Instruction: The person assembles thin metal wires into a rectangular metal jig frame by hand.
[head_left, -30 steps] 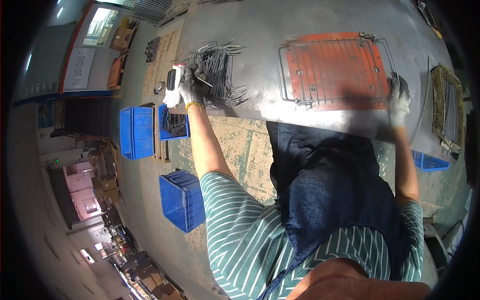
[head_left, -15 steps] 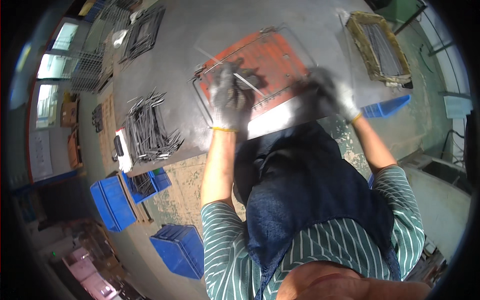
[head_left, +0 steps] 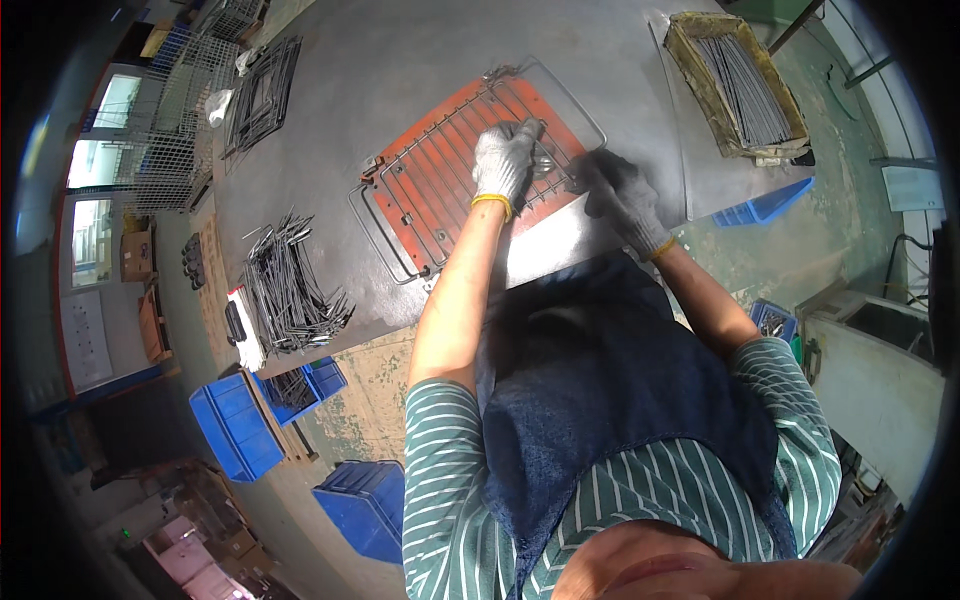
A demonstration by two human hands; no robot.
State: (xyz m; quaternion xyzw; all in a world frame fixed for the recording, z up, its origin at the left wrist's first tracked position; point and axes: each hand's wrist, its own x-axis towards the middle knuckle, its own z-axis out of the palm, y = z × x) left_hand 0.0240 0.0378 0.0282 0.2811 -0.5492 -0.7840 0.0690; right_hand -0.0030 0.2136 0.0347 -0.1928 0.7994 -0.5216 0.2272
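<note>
An orange-red fixture plate (head_left: pixel 432 225) lies tilted on the grey metal table. Thin metal rods (head_left: pixel 428 150) run side by side across it, inside a wire frame, forming a rack. A bent wire loop (head_left: pixel 385 240) sticks out at its left end, and another wire loop (head_left: pixel 572 95) at its right. My left hand (head_left: pixel 506 160), in a pale work glove, is over the right half of the rods with fingers curled; what they hold is hidden. At the plate's near right corner is my gloved right hand (head_left: pixel 622 195), dark in shadow, its fingertips blurred near the rod ends.
Loose dark rods (head_left: pixel 290 285) are heaped at the table's left, beside white gloves (head_left: pixel 245 330). Wire frames (head_left: pixel 262 95) lie at the far left. A worn tray (head_left: pixel 690 75) of rods stands far right. Blue bins (head_left: pixel 238 425) are below the table's left side.
My left hand has moved right across the plate; the pale thin rod seen beside it is no longer distinct. My right hand has shifted slightly left, in toward the plate's corner.
</note>
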